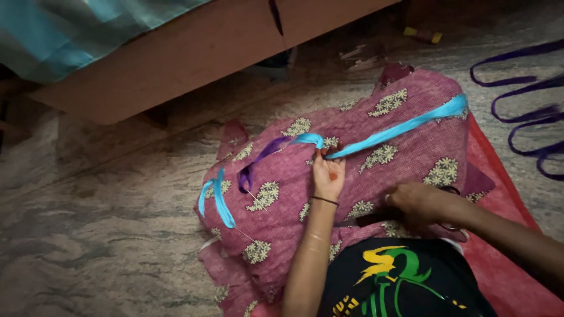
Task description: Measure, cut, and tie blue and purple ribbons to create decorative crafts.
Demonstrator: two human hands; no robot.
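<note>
Black tee w/ yellow-green print (399, 282) sits closest to cam, bottom edge, just below the pink floral cloth (352, 176) spread on the floor. Left hand (328, 175) lies on the cloth's middle, fingers curled, pinching a turquoise ribbon (399, 126) where it bends; ribbon runs from there up to the cloth's upper-right corner. Right hand (418, 204) at the cloth's lower-right part, closed around scissors (452, 226), only handle loops showing; blades hidden. Purple ribbon piece (258, 158) left of the pinch, on the cloth; another turquoise loop (220, 199) near the cloth's left edge, thin needle-like pins beside it.

Step, my read: ribbon held in place for trimming or tacking. Next move prob needs left pinch kept firm while the right brings scissors over to it.

Surface: mottled grey-brown stone floor (106, 223) around the cloth, red mat (505, 194) under the cloth's right side. Wooden bed frame (194, 53) above the cloth, teal sheet (70, 29) on it. Long purple ribbon (529, 100) looped on floor right of the cloth.
</note>
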